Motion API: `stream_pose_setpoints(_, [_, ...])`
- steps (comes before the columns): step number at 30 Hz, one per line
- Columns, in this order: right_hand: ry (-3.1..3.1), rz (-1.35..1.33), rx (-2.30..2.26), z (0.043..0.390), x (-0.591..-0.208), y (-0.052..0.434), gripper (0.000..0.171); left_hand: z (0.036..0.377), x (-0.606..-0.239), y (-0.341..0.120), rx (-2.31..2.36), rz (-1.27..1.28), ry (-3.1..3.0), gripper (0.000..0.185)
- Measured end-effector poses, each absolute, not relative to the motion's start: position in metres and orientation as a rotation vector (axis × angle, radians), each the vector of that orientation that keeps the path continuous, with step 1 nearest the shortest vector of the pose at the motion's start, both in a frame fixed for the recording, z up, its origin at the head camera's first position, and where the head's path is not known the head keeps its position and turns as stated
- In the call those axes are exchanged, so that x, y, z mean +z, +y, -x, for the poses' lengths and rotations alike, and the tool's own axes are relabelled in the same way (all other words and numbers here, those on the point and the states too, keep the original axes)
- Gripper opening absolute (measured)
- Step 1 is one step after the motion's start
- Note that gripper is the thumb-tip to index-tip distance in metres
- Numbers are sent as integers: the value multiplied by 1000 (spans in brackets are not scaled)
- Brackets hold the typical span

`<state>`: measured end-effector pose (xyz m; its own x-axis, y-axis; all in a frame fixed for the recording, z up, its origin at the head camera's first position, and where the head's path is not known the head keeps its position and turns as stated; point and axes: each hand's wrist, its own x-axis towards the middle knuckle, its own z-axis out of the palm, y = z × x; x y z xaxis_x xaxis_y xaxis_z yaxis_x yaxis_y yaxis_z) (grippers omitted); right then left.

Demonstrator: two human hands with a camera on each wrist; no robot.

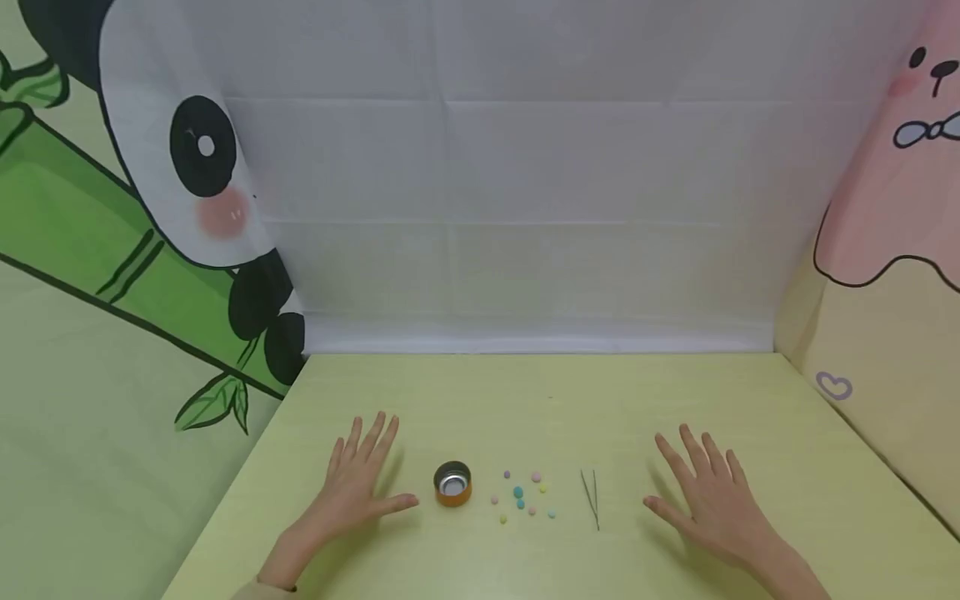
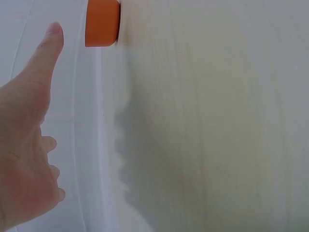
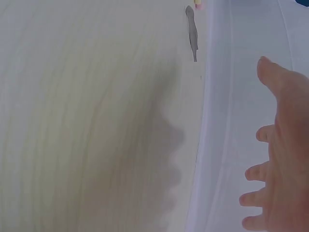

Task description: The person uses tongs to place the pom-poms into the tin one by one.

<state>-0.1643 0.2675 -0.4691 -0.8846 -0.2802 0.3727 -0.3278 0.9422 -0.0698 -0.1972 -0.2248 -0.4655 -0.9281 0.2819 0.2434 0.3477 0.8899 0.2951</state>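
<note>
Both hands lie flat on a pale yellow-green table (image 1: 525, 392), palms down, fingers spread. My left hand (image 1: 358, 479) rests just left of a small orange cup (image 1: 453, 483) with a shiny metal inside; the left wrist view shows the thumb of that left hand (image 2: 29, 130) pointing toward the cup (image 2: 102, 22). Several small coloured balls (image 1: 522, 497) are scattered right of the cup. Thin metal tweezers (image 1: 590, 496) lie between the balls and my right hand (image 1: 707, 500). The right wrist view shows the right hand (image 3: 280, 159) and the tweezers (image 3: 192, 33) apart. Neither hand holds anything.
White cloth (image 1: 525, 208) hangs behind the table. A panda-and-bamboo curtain (image 1: 112, 250) borders the left side and a pink cartoon curtain (image 1: 892, 217) the right.
</note>
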Motion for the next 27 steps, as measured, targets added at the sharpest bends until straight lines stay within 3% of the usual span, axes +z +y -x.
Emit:
stream_pose_setpoints(8, [-2783,-442,231,160,-467,263,80,196,-469,-222,-541,547,-2827,110])
stream_pose_setpoints(17, [-2801,-473,209,172,-459,254,68,209,-474,-206,-949,618,-2859,112])
stream_pose_setpoints(27, [-2828,-502,242,189,-456,239,62,220,-481,-185,-1201,479,-2889,105])
